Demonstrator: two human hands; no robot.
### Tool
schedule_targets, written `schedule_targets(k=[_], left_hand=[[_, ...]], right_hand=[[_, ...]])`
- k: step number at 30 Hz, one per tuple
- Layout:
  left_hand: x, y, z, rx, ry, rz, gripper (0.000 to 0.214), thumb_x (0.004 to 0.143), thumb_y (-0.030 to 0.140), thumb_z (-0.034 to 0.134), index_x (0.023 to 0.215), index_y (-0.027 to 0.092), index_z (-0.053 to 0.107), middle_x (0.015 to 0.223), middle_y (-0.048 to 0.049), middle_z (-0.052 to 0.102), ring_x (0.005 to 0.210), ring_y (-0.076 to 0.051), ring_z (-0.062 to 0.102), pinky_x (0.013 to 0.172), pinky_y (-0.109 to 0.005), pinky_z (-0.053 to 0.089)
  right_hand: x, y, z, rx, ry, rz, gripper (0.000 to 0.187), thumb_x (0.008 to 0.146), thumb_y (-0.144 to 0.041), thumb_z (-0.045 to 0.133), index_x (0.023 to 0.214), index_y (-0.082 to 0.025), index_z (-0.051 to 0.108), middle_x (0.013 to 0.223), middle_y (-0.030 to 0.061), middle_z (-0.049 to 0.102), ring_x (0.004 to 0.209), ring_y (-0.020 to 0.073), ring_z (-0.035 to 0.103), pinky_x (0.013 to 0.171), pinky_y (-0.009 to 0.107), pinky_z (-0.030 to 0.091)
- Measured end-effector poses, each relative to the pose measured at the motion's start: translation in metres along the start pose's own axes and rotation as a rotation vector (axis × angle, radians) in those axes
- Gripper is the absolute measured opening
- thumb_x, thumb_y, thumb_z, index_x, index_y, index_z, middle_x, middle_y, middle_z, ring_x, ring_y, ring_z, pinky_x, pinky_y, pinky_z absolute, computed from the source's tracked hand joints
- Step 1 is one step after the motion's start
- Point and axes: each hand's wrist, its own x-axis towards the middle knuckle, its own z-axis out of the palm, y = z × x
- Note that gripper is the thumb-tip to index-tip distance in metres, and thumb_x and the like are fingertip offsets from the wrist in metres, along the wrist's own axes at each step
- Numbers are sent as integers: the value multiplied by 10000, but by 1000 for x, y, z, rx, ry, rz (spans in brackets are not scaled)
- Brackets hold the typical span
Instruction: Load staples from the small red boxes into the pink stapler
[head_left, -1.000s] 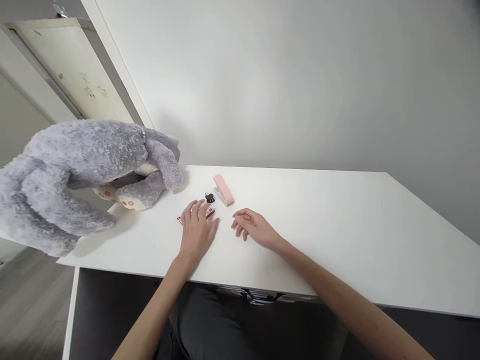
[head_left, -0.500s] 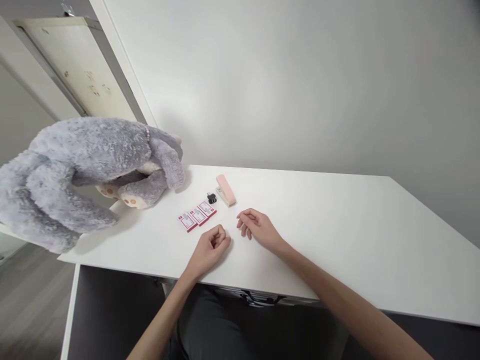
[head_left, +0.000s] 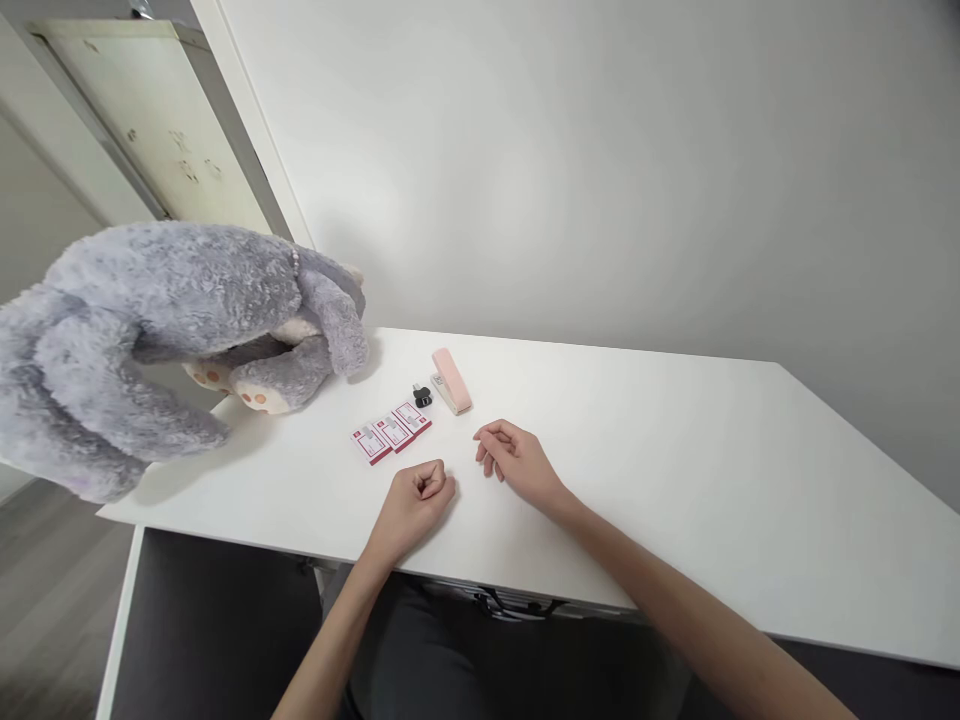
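My left hand [head_left: 415, 508] rests on the white table [head_left: 675, 480], its fingers curled into a loose fist with nothing visible in it. To its right, my right hand [head_left: 519, 462] lies on its side, fingers gently bent and apart, holding nothing. Three small red-and-white boxes [head_left: 391, 432] stand in a slanting row just beyond my left hand. Behind them is a small black object with a metal part [head_left: 422, 396], too small to make out for sure. A pink stapler [head_left: 451, 382] sits beside it, beyond my right hand and touched by neither hand.
A large grey plush toy [head_left: 202, 295] slumps over the table's left end. A pale wall [head_left: 570, 180] rises along the back edge, and a worn cream cabinet [head_left: 157, 120] stands behind at left. Below the front edge, dark handles [head_left: 517, 605] show above my legs.
My left hand has turned slightly and its fingers have closed a little more. The view has shifted slightly; my right hand and the objects stay in place.
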Motion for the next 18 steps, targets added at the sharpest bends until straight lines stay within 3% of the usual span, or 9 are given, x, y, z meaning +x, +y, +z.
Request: schedule_targets(k=[4, 18], left_hand=[[0, 2, 1, 16, -2, 1, 419, 817, 347, 563, 647, 231, 198, 630, 62, 202, 606, -105, 209, 582, -260, 215], [0, 0, 3, 51, 16, 3, 429, 851, 351, 580, 646, 231, 224, 624, 62, 226, 600, -107, 233, 579, -259, 235]], right_hand=[[-5, -3, 4, -60, -25, -36, 343, 979, -566, 611, 959, -228, 668, 779, 15, 703, 588, 147, 626, 607, 311, 514], [-9, -12, 4, -73, -94, -30, 245, 970, -466, 626, 875, -241, 617, 680, -25, 611, 561, 143, 586, 580, 300, 503]])
